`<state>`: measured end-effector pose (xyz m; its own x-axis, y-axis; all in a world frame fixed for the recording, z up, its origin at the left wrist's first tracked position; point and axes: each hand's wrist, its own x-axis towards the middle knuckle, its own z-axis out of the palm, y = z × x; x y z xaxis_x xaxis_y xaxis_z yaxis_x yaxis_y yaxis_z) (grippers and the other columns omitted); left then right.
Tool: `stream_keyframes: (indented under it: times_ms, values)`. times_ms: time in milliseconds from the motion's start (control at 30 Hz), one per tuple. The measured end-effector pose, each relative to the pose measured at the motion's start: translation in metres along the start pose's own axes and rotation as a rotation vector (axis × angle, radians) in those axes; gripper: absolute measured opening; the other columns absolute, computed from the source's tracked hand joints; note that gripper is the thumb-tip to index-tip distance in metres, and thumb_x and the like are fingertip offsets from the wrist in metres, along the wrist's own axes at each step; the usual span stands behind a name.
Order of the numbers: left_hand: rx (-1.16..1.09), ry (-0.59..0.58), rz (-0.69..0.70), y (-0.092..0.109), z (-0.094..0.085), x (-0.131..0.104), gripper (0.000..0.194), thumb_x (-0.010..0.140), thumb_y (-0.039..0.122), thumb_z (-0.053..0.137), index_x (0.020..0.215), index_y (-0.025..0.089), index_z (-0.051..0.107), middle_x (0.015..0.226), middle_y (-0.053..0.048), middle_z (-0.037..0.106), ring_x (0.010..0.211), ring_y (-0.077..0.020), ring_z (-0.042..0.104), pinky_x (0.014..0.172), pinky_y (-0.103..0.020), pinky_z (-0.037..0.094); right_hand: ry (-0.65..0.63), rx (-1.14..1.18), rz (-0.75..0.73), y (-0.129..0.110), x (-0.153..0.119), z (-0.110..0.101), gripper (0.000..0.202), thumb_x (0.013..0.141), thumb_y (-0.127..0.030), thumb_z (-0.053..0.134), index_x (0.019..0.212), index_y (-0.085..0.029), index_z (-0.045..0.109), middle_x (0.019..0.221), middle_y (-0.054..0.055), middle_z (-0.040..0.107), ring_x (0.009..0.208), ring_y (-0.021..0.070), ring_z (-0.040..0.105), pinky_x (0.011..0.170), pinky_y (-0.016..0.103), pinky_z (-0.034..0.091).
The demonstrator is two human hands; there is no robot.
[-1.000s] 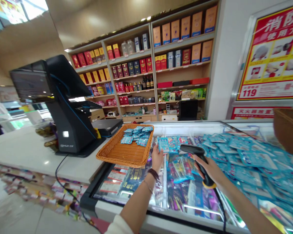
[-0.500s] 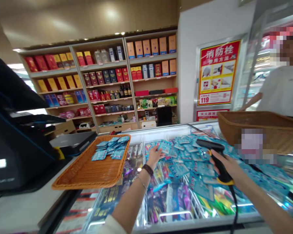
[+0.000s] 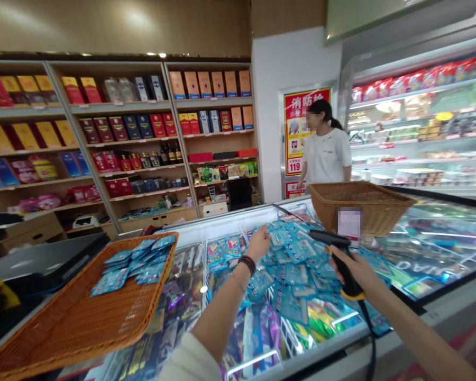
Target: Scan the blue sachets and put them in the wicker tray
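Observation:
A loose heap of blue packets [image 3: 297, 275] lies on the glass top of a display freezer [image 3: 257, 365]. My left hand [image 3: 261, 243], with a beaded bracelet at the wrist, is at the heap's far left side. Its fingers are curled at the edge of a blue packet [image 3: 280, 236]; the fingertips are partly hidden. My right hand [image 3: 359, 272] is wrapped round the handle of a black and yellow barcode scanner [image 3: 333, 238], whose head points left over the heap. A cable hangs from the handle. A few packets [image 3: 224, 250] lie apart, left of my left hand.
An orange wicker basket [image 3: 83, 317] at the left holds more blue packets. A brown wicker basket [image 3: 357, 211] stands on the freezer at the right. Behind it a person [image 3: 327, 151] in a white shirt stands. Shelves of boxes [image 3: 122, 127] line the back wall.
The view has turned right, bringing the person and the refrigerated shelves into sight. My left hand has shifted right along the heap. The scanner stays in my right hand over the packets.

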<state>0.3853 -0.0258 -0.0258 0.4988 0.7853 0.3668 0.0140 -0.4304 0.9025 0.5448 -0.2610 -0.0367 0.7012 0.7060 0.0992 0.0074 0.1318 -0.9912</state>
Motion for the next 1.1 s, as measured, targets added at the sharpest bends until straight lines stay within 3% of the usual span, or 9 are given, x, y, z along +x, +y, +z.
stream_keyframes:
  times_ms: [100,200,300,500,633,733,833,933,1100]
  values:
    - [-0.034,0.047,0.044,0.002,-0.016,-0.003,0.037,0.072,0.010,0.074,0.107,0.020,0.078,0.136,-0.014,0.071,0.119,-0.0293,0.070,0.114,-0.043,0.049,-0.039,0.005,0.012,-0.004,-0.004,0.018,0.041,0.071,-0.056,0.081,0.081,-0.022,0.061,0.056,-0.004,0.057,0.037,0.0108,0.048,0.034,0.024,0.035]
    - [0.103,0.075,0.068,-0.002,-0.052,-0.009,0.042,0.079,0.012,0.070,0.119,0.018,0.076,0.144,-0.015,0.066,0.123,-0.0287,0.068,0.115,-0.044,0.049,-0.104,0.025,0.009,-0.007,-0.006,0.040,0.044,0.071,-0.058,0.081,0.081,-0.021,0.061,0.054,-0.004,0.057,0.036,0.0101,0.047,0.034,0.023,0.034]
    - [0.277,0.122,0.045,-0.010,-0.103,-0.020,0.041,0.086,0.012,0.064,0.125,0.016,0.073,0.141,-0.016,0.067,0.125,-0.0277,0.067,0.115,-0.044,0.049,-0.160,0.038,0.018,-0.009,-0.006,0.065,0.042,0.073,-0.057,0.081,0.079,-0.021,0.060,0.055,-0.004,0.058,0.035,0.0092,0.047,0.034,0.022,0.034]
    - [0.530,0.302,-0.016,-0.020,-0.223,-0.058,0.040,0.089,0.015,0.061,0.128,0.015,0.071,0.138,-0.016,0.069,0.126,-0.0271,0.066,0.113,-0.043,0.050,-0.274,0.068,0.046,-0.012,-0.012,0.122,0.041,0.075,-0.055,0.080,0.087,-0.018,0.066,0.056,-0.005,0.057,0.036,0.0085,0.047,0.034,0.021,0.036]
    - [0.698,0.396,-0.086,-0.016,-0.298,-0.092,0.042,0.089,0.014,0.059,0.129,0.015,0.070,0.138,-0.014,0.069,0.133,-0.0282,0.061,0.116,-0.043,0.046,-0.347,0.080,0.064,-0.014,-0.026,0.160,0.046,0.070,-0.059,0.083,0.084,-0.020,0.063,0.057,-0.004,0.058,0.037,0.0077,0.046,0.034,0.021,0.035]
    - [0.864,0.439,-0.227,-0.010,-0.343,-0.121,0.044,0.090,0.016,0.059,0.133,0.011,0.067,0.143,-0.018,0.065,0.137,-0.0287,0.058,0.118,-0.041,0.043,-0.368,0.089,0.112,-0.012,-0.039,0.185,0.045,0.068,-0.057,0.085,0.079,-0.021,0.060,0.055,-0.003,0.057,0.038,0.0092,0.046,0.034,0.022,0.035]
    - [0.978,0.479,-0.380,-0.011,-0.374,-0.149,0.047,0.089,0.016,0.062,0.135,0.009,0.064,0.144,-0.022,0.063,0.137,-0.0303,0.058,0.118,-0.040,0.041,-0.437,0.083,0.138,0.000,-0.046,0.204,0.044,0.069,-0.055,0.086,0.075,-0.021,0.059,0.058,-0.002,0.058,0.039,0.0090,0.047,0.034,0.023,0.035]
    - [1.049,0.451,-0.513,-0.018,-0.392,-0.168,0.050,0.086,0.020,0.068,0.135,0.011,0.062,0.143,-0.024,0.063,0.138,-0.0326,0.058,0.116,-0.040,0.041,-0.459,0.119,0.145,0.022,-0.046,0.217,0.042,0.069,-0.054,0.086,0.074,-0.021,0.060,0.059,-0.001,0.058,0.039,0.0095,0.047,0.035,0.024,0.034]
    - [1.098,0.365,-0.641,-0.034,-0.413,-0.171,0.056,0.084,0.028,0.073,0.136,0.013,0.058,0.149,-0.028,0.057,0.139,-0.0363,0.057,0.113,-0.042,0.043,-0.525,0.068,0.191,0.053,-0.035,0.220,0.045,0.062,-0.059,0.087,0.069,-0.024,0.060,0.057,0.003,0.057,0.037,0.0128,0.046,0.034,0.029,0.035]
